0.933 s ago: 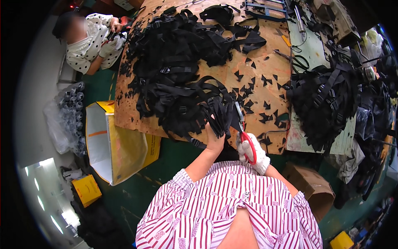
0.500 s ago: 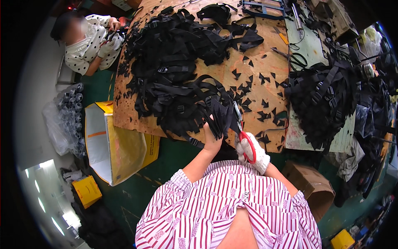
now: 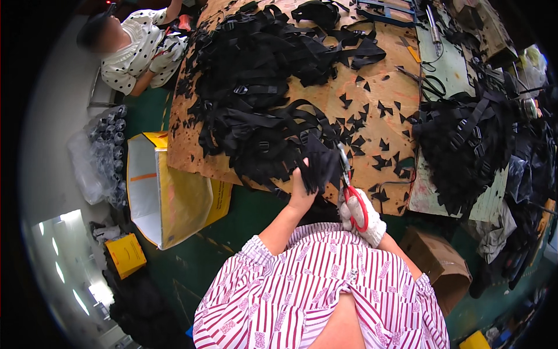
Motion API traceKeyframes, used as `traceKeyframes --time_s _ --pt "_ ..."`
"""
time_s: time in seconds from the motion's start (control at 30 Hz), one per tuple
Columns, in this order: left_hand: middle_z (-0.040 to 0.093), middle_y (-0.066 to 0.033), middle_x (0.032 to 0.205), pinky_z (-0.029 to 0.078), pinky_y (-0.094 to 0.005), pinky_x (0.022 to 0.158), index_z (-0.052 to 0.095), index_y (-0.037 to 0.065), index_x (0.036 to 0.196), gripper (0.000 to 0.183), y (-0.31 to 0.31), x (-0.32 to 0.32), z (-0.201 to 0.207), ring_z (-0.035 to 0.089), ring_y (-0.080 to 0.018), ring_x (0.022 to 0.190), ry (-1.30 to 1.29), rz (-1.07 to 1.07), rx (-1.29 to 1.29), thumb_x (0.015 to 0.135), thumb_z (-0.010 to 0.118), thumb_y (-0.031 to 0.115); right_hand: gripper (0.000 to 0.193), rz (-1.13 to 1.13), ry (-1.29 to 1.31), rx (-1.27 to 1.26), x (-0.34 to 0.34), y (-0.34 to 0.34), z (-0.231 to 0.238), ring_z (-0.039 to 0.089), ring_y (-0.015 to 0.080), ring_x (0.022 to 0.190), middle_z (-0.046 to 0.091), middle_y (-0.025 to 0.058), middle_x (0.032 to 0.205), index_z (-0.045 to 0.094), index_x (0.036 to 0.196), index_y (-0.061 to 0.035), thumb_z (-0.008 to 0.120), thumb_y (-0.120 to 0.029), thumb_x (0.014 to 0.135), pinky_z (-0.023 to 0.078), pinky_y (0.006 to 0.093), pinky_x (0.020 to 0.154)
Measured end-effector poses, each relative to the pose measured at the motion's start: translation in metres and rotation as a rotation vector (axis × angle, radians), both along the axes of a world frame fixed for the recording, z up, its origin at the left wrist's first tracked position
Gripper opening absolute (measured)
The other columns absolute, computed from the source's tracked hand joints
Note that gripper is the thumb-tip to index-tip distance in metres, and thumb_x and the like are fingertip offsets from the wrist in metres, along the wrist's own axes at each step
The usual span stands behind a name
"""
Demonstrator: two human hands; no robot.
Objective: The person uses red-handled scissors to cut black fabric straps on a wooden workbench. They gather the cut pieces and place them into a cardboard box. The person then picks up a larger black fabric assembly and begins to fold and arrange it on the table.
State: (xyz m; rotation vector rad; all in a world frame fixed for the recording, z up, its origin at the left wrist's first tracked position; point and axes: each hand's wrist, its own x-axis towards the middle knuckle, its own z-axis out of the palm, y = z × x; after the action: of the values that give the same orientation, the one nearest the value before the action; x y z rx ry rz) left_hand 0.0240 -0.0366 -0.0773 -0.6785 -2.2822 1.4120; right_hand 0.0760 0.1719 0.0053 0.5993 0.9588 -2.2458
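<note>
My bare left hand is closed around a bunch of black fabric pieces at the table's near edge. Red-handled scissors sit in my right hand, which wears a white knitted glove. Their blades point away from me, right beside the fabric's right side; whether they touch it I cannot tell. Just beyond both hands lies a big heap of black straps and fabric with plastic buckles. Small black offcuts are scattered to the right of the blades.
The wooden table carries black-handled scissors and another strap pile on its right. A yellow bag stands open at the left, a cardboard box at lower right. Another person works at the far left.
The view has shifted, so the scene sits slightly further right. The fabric bunch has turned in my left hand. At far left the other person has raised an arm.
</note>
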Motion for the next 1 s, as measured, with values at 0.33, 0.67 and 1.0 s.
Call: traceKeyframes --time_s 0.33,0.67,1.0 --pt "0.050 -0.0051 0.118 0.037 -0.0316 0.093 0.047 0.007 0.121 0.036 0.003 0.011 0.011 0.047 -0.0178 0.111 -0.560 0.331 2.191 0.090 0.055 0.022 0.037 -0.097 0.061 0.100 -0.010 0.005 0.009 0.041 0.0087 0.040 0.044 -0.0031 0.057 0.048 0.101 -0.0079 0.053 -0.043 0.089 0.033 0.0204 0.038" --pt "0.055 -0.0003 0.077 0.047 -0.0305 0.074 0.059 0.005 0.097 0.021 -0.017 -0.023 0.055 0.055 -0.0132 0.074 -1.079 0.600 2.945 0.079 0.067 0.002 0.030 -0.235 -0.031 0.130 -0.019 0.013 0.021 0.040 0.0075 0.042 0.045 -0.0032 0.059 0.048 0.102 -0.0101 0.054 -0.037 0.091 0.030 0.0188 0.036" --pt "0.060 -0.0166 0.103 0.048 -0.0338 0.083 0.054 -0.003 0.107 0.043 0.016 -0.062 -0.019 0.060 -0.0335 0.092 -0.447 0.559 1.827 0.065 0.067 0.000 0.024 -0.283 -0.136 0.090 -0.019 0.016 0.015 0.041 0.0090 0.040 0.046 -0.0017 0.058 0.048 0.100 -0.0085 0.056 -0.029 0.090 0.033 0.0204 0.035"
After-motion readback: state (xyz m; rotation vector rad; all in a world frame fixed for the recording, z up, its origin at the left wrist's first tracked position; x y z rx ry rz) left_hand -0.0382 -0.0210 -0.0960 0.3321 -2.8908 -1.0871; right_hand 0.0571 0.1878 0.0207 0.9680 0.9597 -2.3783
